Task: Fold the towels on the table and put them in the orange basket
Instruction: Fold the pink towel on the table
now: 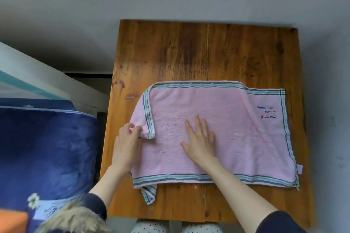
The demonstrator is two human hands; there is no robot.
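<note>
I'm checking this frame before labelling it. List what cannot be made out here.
- Orange basket, head view: only an orange patch at the lower left corner, cut off by the frame edge; shape and contents unknown.
- Left hand: its fingertips curl at the pink towel corner; the grip underneath is hidden.
- Towel embroidery: too small to read.
- Table under the towel: covered.
- Right hand lies flat; palm contact unseen.

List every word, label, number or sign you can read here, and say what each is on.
No text can be read.
Pink towel: three small embroidered marks near its right end, too small to tell whether they are letters.
Small white tag at the towel's right edge: nothing legible.
</note>
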